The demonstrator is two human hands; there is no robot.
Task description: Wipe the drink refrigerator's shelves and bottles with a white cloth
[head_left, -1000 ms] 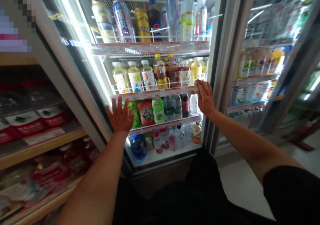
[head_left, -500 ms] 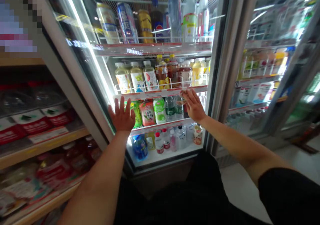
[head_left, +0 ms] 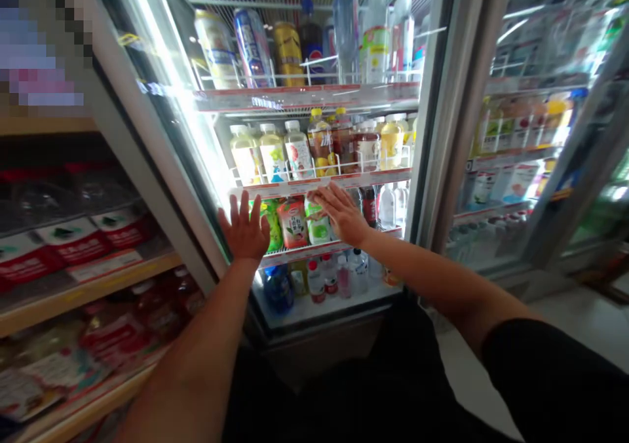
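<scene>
My left hand (head_left: 244,228) is open, its fingers spread, at the lower left of a lit drinks fridge, beside a green-labelled bottle (head_left: 271,224). My right hand (head_left: 345,216) has its fingers stretched out and holds nothing. It lies in front of another green-and-white bottle (head_left: 317,221) and partly covers it. Between the hands shows a red-labelled bottle (head_left: 293,223). Reflections suggest glass in front of the shelves; whether either hand touches it, I cannot tell.
Higher fridge shelves carry juice bottles (head_left: 272,153) and tall cans (head_left: 252,46). Small red-capped bottles (head_left: 316,281) stand at the bottom. Wooden shelving (head_left: 98,292) with packaged goods is on the left. A second fridge (head_left: 515,148) stands to the right.
My right hand has moved left, from in front of the clear water bottles to the green-and-white bottle. My left hand has barely moved.
</scene>
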